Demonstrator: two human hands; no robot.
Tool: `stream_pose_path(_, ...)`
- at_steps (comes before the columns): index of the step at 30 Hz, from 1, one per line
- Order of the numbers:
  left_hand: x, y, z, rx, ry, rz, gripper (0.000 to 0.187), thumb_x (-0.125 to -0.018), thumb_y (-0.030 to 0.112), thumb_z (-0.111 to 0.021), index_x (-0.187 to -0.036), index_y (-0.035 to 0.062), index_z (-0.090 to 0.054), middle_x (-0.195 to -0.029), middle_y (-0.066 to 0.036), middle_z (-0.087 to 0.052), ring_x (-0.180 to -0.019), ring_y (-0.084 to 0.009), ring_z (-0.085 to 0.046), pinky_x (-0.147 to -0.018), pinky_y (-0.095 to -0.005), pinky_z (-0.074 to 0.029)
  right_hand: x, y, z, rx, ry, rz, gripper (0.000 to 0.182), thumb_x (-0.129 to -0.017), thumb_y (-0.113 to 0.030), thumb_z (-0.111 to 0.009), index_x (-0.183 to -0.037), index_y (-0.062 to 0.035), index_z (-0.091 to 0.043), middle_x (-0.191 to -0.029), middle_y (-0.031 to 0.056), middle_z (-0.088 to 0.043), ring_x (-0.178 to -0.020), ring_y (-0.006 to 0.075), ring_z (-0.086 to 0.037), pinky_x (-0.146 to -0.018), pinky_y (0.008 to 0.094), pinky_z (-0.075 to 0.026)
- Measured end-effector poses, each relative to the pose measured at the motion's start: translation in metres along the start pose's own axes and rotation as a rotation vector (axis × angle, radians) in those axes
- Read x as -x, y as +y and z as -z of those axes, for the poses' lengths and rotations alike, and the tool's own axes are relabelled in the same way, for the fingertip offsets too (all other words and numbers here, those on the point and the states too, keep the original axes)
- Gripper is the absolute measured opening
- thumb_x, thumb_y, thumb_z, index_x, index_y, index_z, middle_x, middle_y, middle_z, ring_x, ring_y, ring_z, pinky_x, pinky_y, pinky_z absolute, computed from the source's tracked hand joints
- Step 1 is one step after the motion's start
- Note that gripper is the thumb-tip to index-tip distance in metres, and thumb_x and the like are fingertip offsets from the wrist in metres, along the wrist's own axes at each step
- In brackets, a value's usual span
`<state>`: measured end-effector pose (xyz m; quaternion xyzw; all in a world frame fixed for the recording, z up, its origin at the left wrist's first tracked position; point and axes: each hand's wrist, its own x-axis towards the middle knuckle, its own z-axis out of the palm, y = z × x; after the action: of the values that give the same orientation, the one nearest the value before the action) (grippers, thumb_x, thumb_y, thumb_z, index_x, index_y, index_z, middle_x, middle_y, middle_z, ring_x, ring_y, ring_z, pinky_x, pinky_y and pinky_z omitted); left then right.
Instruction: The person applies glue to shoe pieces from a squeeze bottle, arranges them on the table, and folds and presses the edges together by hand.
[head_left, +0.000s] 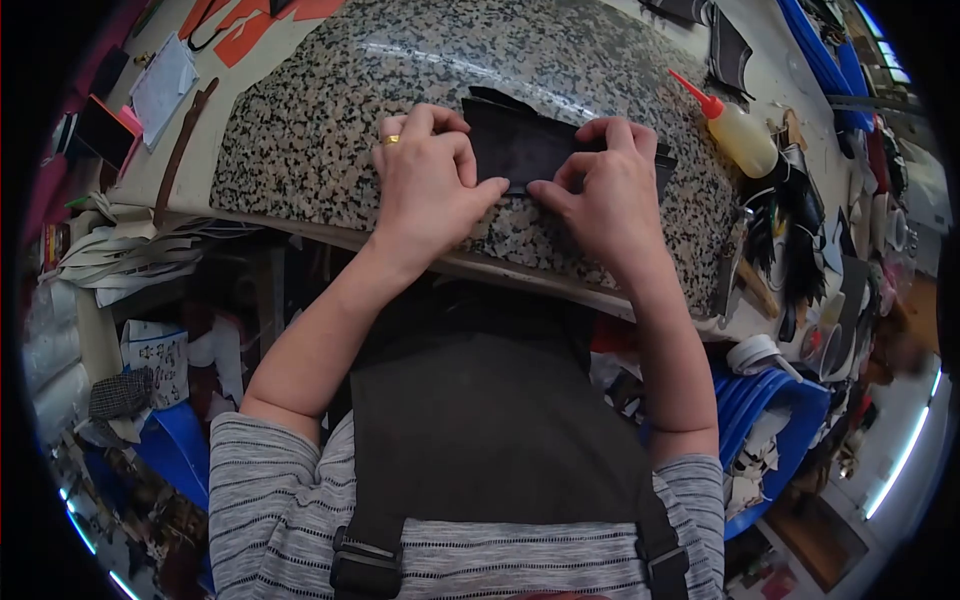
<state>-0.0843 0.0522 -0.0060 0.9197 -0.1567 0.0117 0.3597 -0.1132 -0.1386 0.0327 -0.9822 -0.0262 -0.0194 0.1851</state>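
A flat black piece of leather-like material [525, 150] lies on the speckled granite slab [330, 130], its far edge slightly raised. My left hand [425, 175], with a gold ring on one finger, has its fingers curled at the piece's left end and its thumb on the near edge. Across from it, my right hand [608, 185] is curled over the right part, thumb and fingertips pinched close to the same near edge. The two thumb tips are a short gap apart. Both palms face down, so the undersides of the fingers are hidden.
A glue bottle [742, 140] with a red nozzle lies right of the slab. Black scraps [790, 215] are beyond it. A brown strip [185, 150] and orange pieces [250, 30] are at the left. Below the table's right edge stands a blue bin [770, 400] with scraps.
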Motion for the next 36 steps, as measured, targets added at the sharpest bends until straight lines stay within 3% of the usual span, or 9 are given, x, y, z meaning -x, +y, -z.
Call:
stream_pose_path(2, -0.003, -0.007, 0.007, -0.031, -0.033, 0.04, 0.027, -0.063, 0.019, -0.087, -0.072, 0.0075, -0.064, -0.118, -0.004, -0.057, -0.111, -0.0288, -0.045, -0.092, -0.0418, -0.039, -0.003, 0.002, 0.003, 0.025, -0.045, -0.029, 0.021, -0.067, -0.024, -0.085, -0.071, -0.0058, -0.076, -0.112, 0.0121, -0.058, -0.117, 0.0334, -0.045, -0.097, 0.0416, -0.043)
stream_pose_path(3, -0.002, -0.004, 0.011, -0.085, 0.016, -0.044, 0.032, -0.064, 0.013, -0.084, -0.091, 0.0085, -0.067, -0.107, -0.005, -0.061, -0.102, -0.0273, -0.051, -0.088, -0.0385, -0.042, -0.004, 0.002, 0.003, 0.028, -0.041, -0.021, 0.022, -0.066, -0.026, -0.086, -0.07, -0.006, -0.077, -0.111, 0.012, -0.059, -0.115, 0.0334, -0.047, -0.095, 0.0413, -0.044)
stream_pose_path(7, 0.008, 0.0, 0.008, -0.116, 0.046, -0.635, 0.053, -0.076, 0.0, -0.066, -0.127, 0.0152, -0.064, -0.09, -0.001, -0.066, -0.092, -0.0204, -0.06, -0.087, -0.033, -0.044, -0.004, 0.003, 0.001, 0.041, -0.023, -0.022, 0.022, -0.065, -0.024, -0.086, -0.069, -0.006, -0.075, -0.111, 0.0119, -0.059, -0.115, 0.0342, -0.047, -0.094, 0.0411, -0.044)
stream_pose_path(13, 0.028, -0.004, 0.006, -0.308, -0.014, -0.675, 0.047, -0.081, 0.008, -0.064, -0.128, 0.0116, -0.064, -0.103, 0.001, -0.066, -0.101, -0.0177, -0.059, -0.093, -0.0318, -0.044, 0.016, 0.017, 0.016, -0.04, 0.148, 0.22, 0.032, -0.061, -0.008, -0.085, -0.088, -0.0099, -0.067, -0.123, 0.0112, -0.052, -0.122, 0.0374, -0.042, -0.1, 0.0477, -0.041)
stream_pose_path(16, 0.03, -0.006, 0.0, -0.305, -0.047, -0.647, 0.045, -0.082, 0.012, -0.065, -0.127, 0.0127, -0.064, -0.11, 0.001, -0.063, -0.103, -0.0178, -0.057, -0.095, -0.0331, -0.043, 0.028, 0.038, 0.005, 0.009, 0.23, 0.318, 0.027, -0.063, -0.008, -0.083, -0.086, -0.0117, -0.069, -0.123, 0.0103, -0.053, -0.123, 0.0369, -0.041, -0.099, 0.048, -0.041)
stream_pose_path(26, 0.034, 0.018, -0.007, -0.414, -0.053, -0.567, 0.045, -0.084, 0.025, -0.069, -0.128, 0.0148, -0.063, -0.116, 0.0, -0.055, -0.108, -0.0169, -0.05, -0.102, -0.0371, -0.035, 0.048, 0.033, -0.018, -0.079, 0.329, 0.038, 0.016, -0.069, -0.012, -0.083, -0.079, -0.01, -0.07, -0.121, 0.0106, -0.053, -0.12, 0.0336, -0.04, -0.1, 0.0433, -0.035)
stream_pose_path(29, 0.033, 0.021, -0.019, -0.459, 0.0, -0.663, 0.047, -0.084, 0.025, -0.069, -0.128, 0.0086, -0.062, -0.117, -0.004, -0.055, -0.109, -0.0186, -0.052, -0.099, -0.0366, -0.04, 0.054, 0.038, -0.005, -0.013, 0.333, 0.073, 0.016, -0.069, -0.014, -0.083, -0.078, -0.0096, -0.07, -0.122, 0.0102, -0.053, -0.12, 0.033, -0.041, -0.099, 0.0435, -0.035)
stream_pose_path(33, 0.028, 0.018, -0.014, -0.16, -0.167, -0.611, 0.05, -0.082, 0.019, -0.071, -0.128, 0.0028, -0.06, -0.118, -0.007, -0.056, -0.111, -0.0219, -0.055, -0.089, -0.0351, -0.05, 0.065, 0.056, -0.006, 0.027, 0.354, 0.105, 0.018, -0.069, -0.018, -0.085, -0.077, -0.0096, -0.071, -0.121, 0.0094, -0.054, -0.119, 0.0314, -0.043, -0.099, 0.0424, -0.035)
stream_pose_path(36, 0.031, 0.017, -0.018, -0.189, -0.14, -0.638, 0.051, -0.083, 0.021, -0.071, -0.129, 0.0032, -0.059, -0.119, -0.007, -0.056, -0.112, -0.022, -0.054, -0.093, -0.0363, -0.047, 0.07, 0.059, -0.006, 0.012, 0.384, 0.047, 0.018, -0.07, -0.02, -0.085, -0.076, -0.0098, -0.071, -0.119, 0.0086, -0.054, -0.116, 0.0302, -0.044, -0.098, 0.0414, -0.036)
